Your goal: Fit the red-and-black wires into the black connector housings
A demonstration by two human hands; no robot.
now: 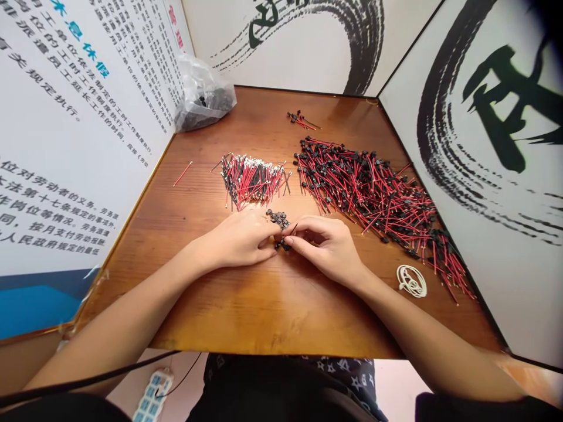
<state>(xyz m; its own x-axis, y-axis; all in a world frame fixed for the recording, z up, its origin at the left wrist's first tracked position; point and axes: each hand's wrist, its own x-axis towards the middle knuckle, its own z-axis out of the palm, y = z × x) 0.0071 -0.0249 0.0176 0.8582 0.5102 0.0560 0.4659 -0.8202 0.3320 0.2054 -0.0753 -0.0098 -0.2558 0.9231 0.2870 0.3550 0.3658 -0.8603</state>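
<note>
My left hand (237, 240) and my right hand (323, 249) meet over the middle of the wooden table (264, 305), their fingertips almost touching. My right thumb and forefinger pinch a thin red-and-black wire (294, 227). My left fingertips close on a small black connector (281, 245), though the fingers partly hide it. More small black connectors (278, 220) lie in a little heap just beyond my fingers. Behind my left hand is a bundle of loose red and black wires (250, 181) with bare tips. To the right spreads a large pile of red-and-black wires with black connectors (369, 199).
A small bunch of wired connectors (301, 120) lies near the far edge, with a single red wire (182, 174) at the left. A white cord coil (411, 281) and a plastic bag (202, 94) sit on the table. Printed (74, 117) and calligraphy panels (484, 146) wall three sides.
</note>
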